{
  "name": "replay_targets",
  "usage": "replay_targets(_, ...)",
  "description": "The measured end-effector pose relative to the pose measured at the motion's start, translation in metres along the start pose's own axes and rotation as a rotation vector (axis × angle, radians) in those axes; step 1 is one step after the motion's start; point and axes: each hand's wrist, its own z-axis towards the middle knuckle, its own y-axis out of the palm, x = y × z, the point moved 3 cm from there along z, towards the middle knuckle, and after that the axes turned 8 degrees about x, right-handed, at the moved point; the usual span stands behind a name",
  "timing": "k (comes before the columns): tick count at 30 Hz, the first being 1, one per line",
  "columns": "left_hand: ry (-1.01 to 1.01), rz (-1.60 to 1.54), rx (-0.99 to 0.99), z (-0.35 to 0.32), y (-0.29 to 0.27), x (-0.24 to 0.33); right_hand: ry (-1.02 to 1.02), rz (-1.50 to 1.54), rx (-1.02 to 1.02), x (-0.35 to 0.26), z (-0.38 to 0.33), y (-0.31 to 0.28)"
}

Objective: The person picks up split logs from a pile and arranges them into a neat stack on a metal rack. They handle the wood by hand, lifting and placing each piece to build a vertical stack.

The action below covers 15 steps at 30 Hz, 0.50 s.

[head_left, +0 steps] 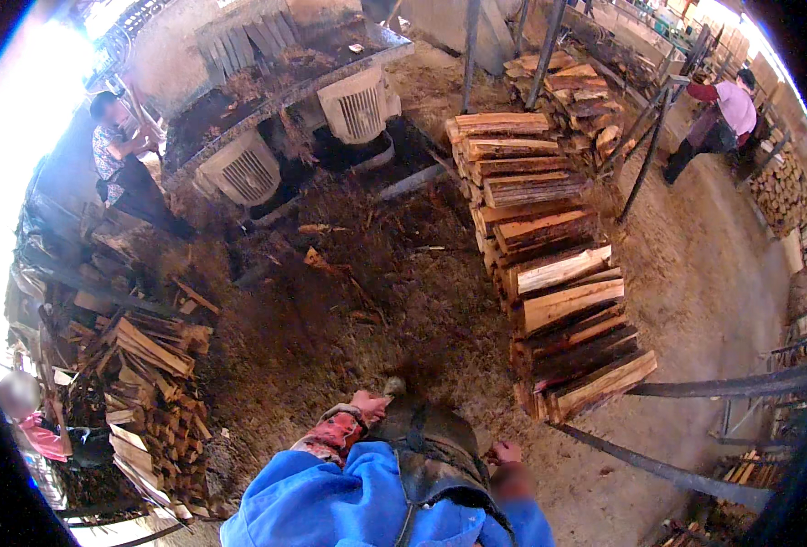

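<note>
Hands, the left hand (370, 404) and the right hand (506, 453), were low in front of the body, on either side of a dark apron (431, 439). The left fingers looked partly curled at a small, greyish, rounded thing (393, 387); whether they gripped it or only touched it could not be told. The right hand was beside the apron's edge, loosely bent as far as it showed, with no held thing visible; how far it was open could not be told either.

Handling that grey thing well would, in my judgement, have called for fingers wrapped right round it, with the loose cloth of the blue garment (321, 488) kept out of the way and the feet sure on the littered ground (331, 328).

The grey thing looked dull and blunt, too small to tell its kind. The apron looked worn, dark with paler patches. Ahead and to the right, well apart from the hands, a long row of split logs (573, 303) showed pale to orange-brown faces and dark bark. A rougher wood pile (157, 401) was to the left.
</note>
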Motion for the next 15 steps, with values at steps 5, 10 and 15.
replay_targets(5,-0.159,-0.167,-0.052,0.018,-0.042,-0.028,-0.02,-0.046,-0.021,-0.026,-0.017,0.019)
replay_targets(10,-0.363,-0.353,-0.207,0.05,-0.071,-0.05,0.067,0.114,-0.047,-0.033,-0.021,0.041)
replay_targets(15,-0.307,-0.252,-0.288,0.079,-0.082,-0.056,-0.07,-0.02,-0.069,-0.023,0.01,0.056)
